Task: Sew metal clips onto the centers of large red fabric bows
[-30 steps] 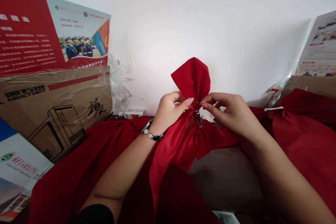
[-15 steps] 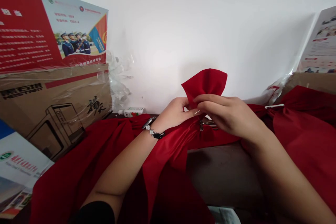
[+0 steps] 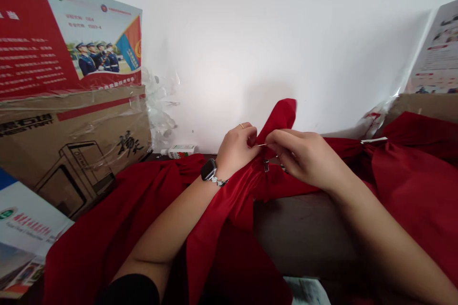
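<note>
Well, we face a white wall (image 3: 272,33), with a long red cloth (image 3: 229,209) lying sideways along the back of the worktop (image 3: 304,233). Its gathered, upright tuft (image 3: 281,116) points up at the wall, a metal clip (image 3: 266,166) just below. Our left hand (image 3: 236,147) presses its closed fingers (image 3: 250,136) against the tuft from the left, while our right hand (image 3: 304,159), nearer the clip, pinches what looks like a thin pin (image 3: 262,144).
</note>
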Tool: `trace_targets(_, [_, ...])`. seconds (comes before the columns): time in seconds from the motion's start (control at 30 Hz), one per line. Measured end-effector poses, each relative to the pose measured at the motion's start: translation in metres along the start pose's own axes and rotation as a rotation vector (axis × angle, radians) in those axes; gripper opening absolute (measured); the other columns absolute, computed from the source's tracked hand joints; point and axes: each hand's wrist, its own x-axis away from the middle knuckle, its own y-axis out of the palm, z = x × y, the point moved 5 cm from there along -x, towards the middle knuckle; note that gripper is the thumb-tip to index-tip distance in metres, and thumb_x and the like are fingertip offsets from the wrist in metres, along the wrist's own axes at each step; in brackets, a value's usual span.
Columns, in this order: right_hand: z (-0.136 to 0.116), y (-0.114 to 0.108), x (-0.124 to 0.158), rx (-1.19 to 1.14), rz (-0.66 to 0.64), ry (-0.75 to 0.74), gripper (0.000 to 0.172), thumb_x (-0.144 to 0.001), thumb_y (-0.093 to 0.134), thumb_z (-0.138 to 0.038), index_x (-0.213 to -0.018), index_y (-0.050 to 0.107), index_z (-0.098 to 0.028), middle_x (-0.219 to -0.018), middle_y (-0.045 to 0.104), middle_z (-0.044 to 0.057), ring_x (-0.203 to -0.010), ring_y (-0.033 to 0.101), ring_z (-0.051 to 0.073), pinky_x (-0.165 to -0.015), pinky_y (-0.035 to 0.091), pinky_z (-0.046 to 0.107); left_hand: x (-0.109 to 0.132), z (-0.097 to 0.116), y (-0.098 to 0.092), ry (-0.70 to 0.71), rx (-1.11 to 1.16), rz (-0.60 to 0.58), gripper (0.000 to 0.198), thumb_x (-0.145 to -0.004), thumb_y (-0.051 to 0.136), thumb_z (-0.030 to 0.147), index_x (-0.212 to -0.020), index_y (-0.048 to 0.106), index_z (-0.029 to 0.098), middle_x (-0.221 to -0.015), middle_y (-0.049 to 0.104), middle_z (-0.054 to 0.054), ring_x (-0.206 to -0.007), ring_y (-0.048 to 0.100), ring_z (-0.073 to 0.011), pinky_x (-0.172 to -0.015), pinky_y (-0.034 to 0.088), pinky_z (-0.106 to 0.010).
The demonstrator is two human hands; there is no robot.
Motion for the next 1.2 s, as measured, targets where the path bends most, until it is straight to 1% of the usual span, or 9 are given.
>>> trace_targets(0.17, [-0.013, 0.004, 0.0, -0.02, -0.01, -0.053, 0.022, -0.083, 0.036, -0.005, -0.085, 0.053, -0.018, -0.07, 0.06, 0.002, -0.055, 0.05, 0.011, -0.051, 0.036, 0.022, -0.001, -0.007, -0.002, -0.038, -0.071, 0.071, 0.019, -0.065, 0.052, 0.008, -0.06, 0.037, 0.018, -0.064, 0.043, 0.003, -0.061, 0.042, -0.0103, -0.057, 0.035, -0.025])
trace_targets(0.27, [-0.007, 0.004, -0.001, -0.066, 0.064, -0.026, 0.021, -0.084, 0.04, -0.006, -0.088, 0.055, -0.019, -0.074, 0.062, 0.003, -0.059, 0.053, 0.012, -0.054, 0.04, 0.023, 0.0, -0.015, -0.008, -0.062, -0.052, 0.229, 0.021, -0.066, 0.057, 0.01, -0.076, 0.04, 0.02, -0.079, 0.047, 0.001, -0.063, 0.044, -0.0102, -0.059, 0.038, -0.025])
trace_targets(0.33, [0.001, 0.002, -0.001, -0.098, 0.148, 0.043, 0.017, -0.086, 0.043, -0.009, -0.088, 0.056, -0.02, -0.076, 0.062, 0.003, -0.062, 0.054, 0.013, -0.057, 0.043, 0.024, 0.004, -0.012, -0.014, 0.038, -0.119, 0.402, 0.025, -0.069, 0.059, 0.012, -0.083, 0.041, 0.02, -0.09, 0.049, -0.003, -0.072, 0.048, -0.0128, -0.065, 0.042, -0.028])
trace_targets(0.4, [0.01, -0.001, 0.0, -0.139, 0.223, 0.131, 0.012, -0.088, 0.047, -0.015, -0.086, 0.057, -0.021, -0.073, 0.061, 0.003, -0.062, 0.055, 0.014, -0.058, 0.044, 0.026, 0.008, -0.001, -0.015, 0.278, -0.233, 0.447, 0.018, -0.075, 0.058, 0.013, -0.083, 0.043, 0.021, -0.09, 0.052, -0.004, -0.08, 0.051, -0.0153, -0.072, 0.043, -0.03])
trace_targets(0.53, [0.019, -0.004, 0.003, -0.278, 0.27, 0.236, 0.011, -0.09, 0.05, -0.026, -0.082, 0.057, -0.021, -0.065, 0.056, 0.001, -0.055, 0.05, 0.012, -0.05, 0.041, 0.025, 0.013, 0.01, -0.001, 0.615, -0.336, 0.209, 0.014, -0.087, 0.046, 0.014, -0.085, 0.056, 0.024, -0.09, 0.061, -0.002, -0.081, 0.056, -0.014, -0.075, 0.044, -0.031])
trace_targets(0.8, [0.021, -0.009, 0.004, -0.368, 0.329, 0.301, 0.019, -0.088, 0.055, -0.037, -0.08, 0.059, -0.021, -0.063, 0.055, 0.0, -0.051, 0.049, 0.011, -0.045, 0.04, 0.025, 0.006, -0.003, -0.008, 0.465, -0.317, 0.172, 0.015, -0.09, 0.051, 0.033, -0.086, 0.063, 0.025, -0.078, 0.064, -0.001, -0.069, 0.057, -0.0138, -0.07, 0.045, -0.032])
trace_targets(0.97, [0.022, -0.013, 0.005, -0.425, 0.313, 0.306, 0.019, -0.088, 0.056, -0.038, -0.082, 0.06, -0.021, -0.067, 0.059, 0.002, -0.055, 0.054, 0.012, -0.047, 0.043, 0.026, 0.002, 0.006, -0.017, 0.49, -0.368, 0.101, 0.018, -0.09, 0.048, 0.024, -0.088, 0.066, 0.025, -0.108, 0.064, -0.004, -0.091, 0.059, -0.0168, -0.083, 0.044, -0.038])
trace_targets(1.1, [0.02, -0.014, 0.007, -0.381, 0.306, 0.287, 0.018, -0.088, 0.055, -0.037, -0.082, 0.06, -0.021, -0.064, 0.058, 0.001, -0.053, 0.053, 0.013, -0.047, 0.043, 0.026, 0.001, 0.015, -0.006, 0.451, -0.34, -0.084, 0.02, -0.088, 0.049, 0.02, -0.09, 0.068, 0.025, -0.132, 0.053, -0.005, -0.109, 0.055, -0.0199, -0.095, 0.042, -0.043])
trace_targets(1.2, [0.017, -0.014, 0.007, -0.292, 0.325, 0.251, 0.016, -0.089, 0.054, -0.034, -0.08, 0.061, -0.022, -0.063, 0.059, 0.001, -0.052, 0.051, 0.013, -0.049, 0.043, 0.028, 0.0, 0.017, 0.005, 0.419, -0.253, -0.153, 0.018, -0.087, 0.051, 0.022, -0.083, 0.068, 0.024, -0.13, 0.055, -0.005, -0.11, 0.057, -0.0211, -0.096, 0.043, -0.043])
